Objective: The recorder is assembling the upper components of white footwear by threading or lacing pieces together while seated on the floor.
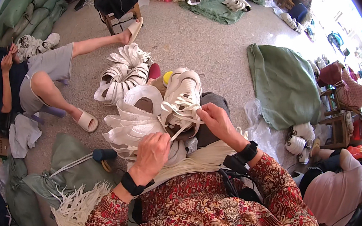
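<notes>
A pale cream shoe [188, 84] sits in front of me, toe pointing away, with a loose shoelace [183, 105] crossing its opening. My right hand [220, 123] pinches the lace at the shoe's right edge. Low on the left side, my left hand [153, 154] is closed with its fingertips at a lace end that runs from the shoe. Fanned against the shoe's left is a stack of white shoe uppers [129, 117]. Across my lap lies a thick hank of cream laces [191, 163]. What supports the shoe is mostly hidden.
A second ring of shoe uppers [118, 78] rests on the floor ahead. Seated at left, a person [45, 73] stretches a leg out. Green cloth [283, 84] covers floor at right, near wooden stools [334, 130]. Another bundle of laces [82, 211] hangs by my left elbow.
</notes>
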`<state>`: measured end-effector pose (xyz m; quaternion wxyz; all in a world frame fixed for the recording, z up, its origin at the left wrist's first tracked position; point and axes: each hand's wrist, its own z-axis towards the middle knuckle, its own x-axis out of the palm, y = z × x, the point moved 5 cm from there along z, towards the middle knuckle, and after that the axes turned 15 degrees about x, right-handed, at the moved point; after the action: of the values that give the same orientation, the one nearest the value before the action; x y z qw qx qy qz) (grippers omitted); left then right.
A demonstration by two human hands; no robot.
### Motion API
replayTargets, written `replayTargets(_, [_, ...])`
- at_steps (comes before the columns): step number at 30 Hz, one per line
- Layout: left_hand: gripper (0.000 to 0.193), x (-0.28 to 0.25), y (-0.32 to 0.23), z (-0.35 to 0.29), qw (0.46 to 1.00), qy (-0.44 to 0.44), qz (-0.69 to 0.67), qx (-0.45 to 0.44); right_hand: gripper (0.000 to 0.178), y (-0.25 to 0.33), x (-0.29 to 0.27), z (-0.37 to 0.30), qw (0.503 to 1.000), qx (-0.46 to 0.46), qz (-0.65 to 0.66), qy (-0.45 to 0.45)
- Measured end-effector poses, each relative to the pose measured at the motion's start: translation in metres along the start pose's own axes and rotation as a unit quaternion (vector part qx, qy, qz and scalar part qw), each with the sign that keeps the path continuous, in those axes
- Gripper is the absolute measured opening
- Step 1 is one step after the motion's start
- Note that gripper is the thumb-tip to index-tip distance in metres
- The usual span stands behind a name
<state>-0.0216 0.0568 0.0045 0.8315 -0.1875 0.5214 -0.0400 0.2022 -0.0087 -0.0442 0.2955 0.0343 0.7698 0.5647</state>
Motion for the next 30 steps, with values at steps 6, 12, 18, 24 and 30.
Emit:
replayTargets(6, [0.009,-0.003,0.005,-0.01,0.991,0.019,-0.092,-0.096,0.023,0.01,0.004,-0.008,0.933,0.193,0.185,0.242])
replayTargets(12, [0.007,-0.011,0.016,-0.019,0.992,0.051,-0.065,-0.093,0.023,0.006,0.002,-0.005,0.977,0.08,0.06,0.188])
replayTargets(18, [0.008,-0.023,0.02,-0.018,0.993,0.028,-0.07,-0.093,0.023,0.006,-0.003,-0.001,0.985,0.06,-0.011,0.159])
replayTargets(24, [0.007,-0.045,0.025,-0.019,0.994,-0.007,-0.052,-0.096,0.024,0.024,-0.034,-0.024,0.992,0.038,-0.046,0.115])
replayTargets(30, [0.008,-0.075,0.025,-0.011,0.995,-0.068,-0.013,-0.074,0.025,0.049,-0.064,-0.053,0.989,0.082,-0.016,0.125])
